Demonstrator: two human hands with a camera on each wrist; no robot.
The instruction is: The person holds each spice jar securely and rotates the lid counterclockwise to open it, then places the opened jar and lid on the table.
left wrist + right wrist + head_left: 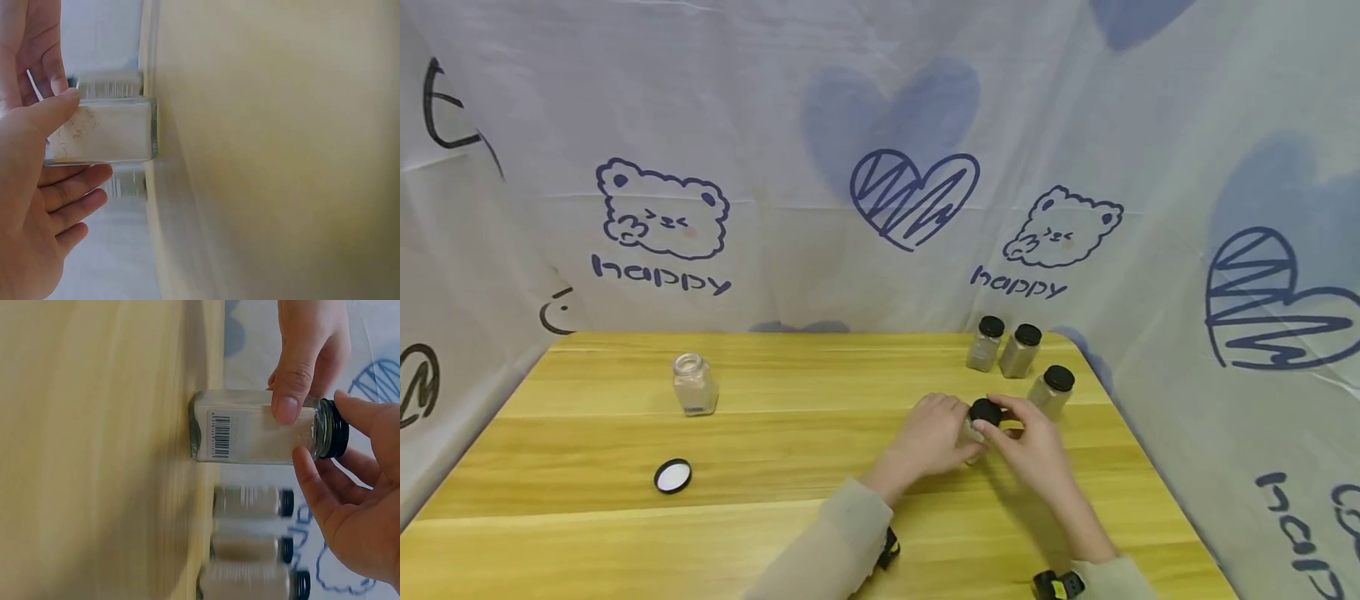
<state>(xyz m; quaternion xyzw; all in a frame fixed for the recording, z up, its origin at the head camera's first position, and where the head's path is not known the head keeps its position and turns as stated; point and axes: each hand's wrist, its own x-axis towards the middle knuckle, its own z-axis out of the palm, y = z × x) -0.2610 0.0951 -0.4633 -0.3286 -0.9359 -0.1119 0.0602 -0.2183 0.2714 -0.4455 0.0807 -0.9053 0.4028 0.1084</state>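
Note:
Between my two hands is a square glass jar (250, 434) with pale contents and a barcode label, its base right at the tabletop. My left hand (928, 435) grips the jar's body, thumb on one side and fingers on the other, as the left wrist view also shows. At the top, thumb and fingers of my right hand (1028, 442) pinch the black lid (985, 412), which sits on the jar's neck. One right fingertip lies against the glass just below the lid in the right wrist view.
Toward the back right stand three more black-lidded jars (985, 346) (1020, 352) (1049, 393), the nearest just beyond my right hand. Over on the left is a lidless jar (695, 387). A black lid (672, 476) lies in front of it, white inside facing up. Printed cloth (790, 250) hangs behind the wooden table (587, 542).

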